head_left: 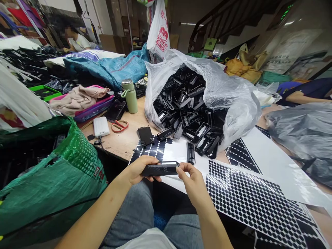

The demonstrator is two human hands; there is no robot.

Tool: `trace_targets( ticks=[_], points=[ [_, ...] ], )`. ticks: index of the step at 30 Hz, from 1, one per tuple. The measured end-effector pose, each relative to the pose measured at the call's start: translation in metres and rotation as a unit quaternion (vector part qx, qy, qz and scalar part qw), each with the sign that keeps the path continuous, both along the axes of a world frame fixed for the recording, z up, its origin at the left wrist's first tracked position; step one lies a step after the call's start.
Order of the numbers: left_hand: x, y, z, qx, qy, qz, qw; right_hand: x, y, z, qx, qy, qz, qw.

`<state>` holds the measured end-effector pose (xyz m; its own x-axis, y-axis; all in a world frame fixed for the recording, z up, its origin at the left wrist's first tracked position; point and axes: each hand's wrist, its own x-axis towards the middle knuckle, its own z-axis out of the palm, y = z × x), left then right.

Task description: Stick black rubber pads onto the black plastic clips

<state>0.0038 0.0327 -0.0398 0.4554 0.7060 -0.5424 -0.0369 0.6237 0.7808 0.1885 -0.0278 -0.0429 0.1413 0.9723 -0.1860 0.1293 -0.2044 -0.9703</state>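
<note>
On the left, a green sack (pixel 85 162) is standing beside the desk (pixel 115 142), where red scissors (pixel 120 130) are lying. At near centre, the left hand (pixel 135 169) is holding a black case (pixel 161 170), its fingers wrapping snugly around the left end. The right hand (pixel 191 177) is pinching the right end, thumb and forefinger nearly meeting. The case is hanging about the near edge, so a slipping left grip risks dropping it into the lap (pixel 127 214). Farther right, other cases (pixel 181 100) are heaping inside a plastic bag (pixel 241 103); a bump risks sending some sliding onto the dotted sheet (pixel 241 188).
</note>
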Motion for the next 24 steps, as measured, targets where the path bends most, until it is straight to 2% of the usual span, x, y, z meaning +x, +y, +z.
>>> trace_targets(
  ticks=[9,12,15,17,20,24],
  points=[
    [0.002,0.0,-0.004,0.007,-0.004,-0.006,1.0,-0.007,-0.006,0.002,0.021,-0.046,-0.017,0.999],
    [0.006,-0.002,-0.006,0.021,-0.008,-0.015,1.0,-0.002,-0.005,-0.008,0.04,-0.057,-0.051,0.996],
    [0.012,-0.002,-0.008,0.022,-0.001,-0.022,1.0,0.032,0.001,-0.031,0.025,-0.122,-0.12,0.985],
    [0.017,-0.001,-0.009,0.016,0.009,-0.027,0.999,0.065,0.006,-0.049,-0.018,-0.239,-0.157,0.958],
    [0.024,0.0,-0.011,0.01,0.016,-0.038,0.999,0.108,0.01,-0.069,-0.066,-0.361,-0.113,0.923],
    [0.03,0.003,-0.013,0.001,0.014,-0.036,0.999,0.13,0.012,-0.079,-0.066,-0.37,-0.067,0.924]
  ],
)
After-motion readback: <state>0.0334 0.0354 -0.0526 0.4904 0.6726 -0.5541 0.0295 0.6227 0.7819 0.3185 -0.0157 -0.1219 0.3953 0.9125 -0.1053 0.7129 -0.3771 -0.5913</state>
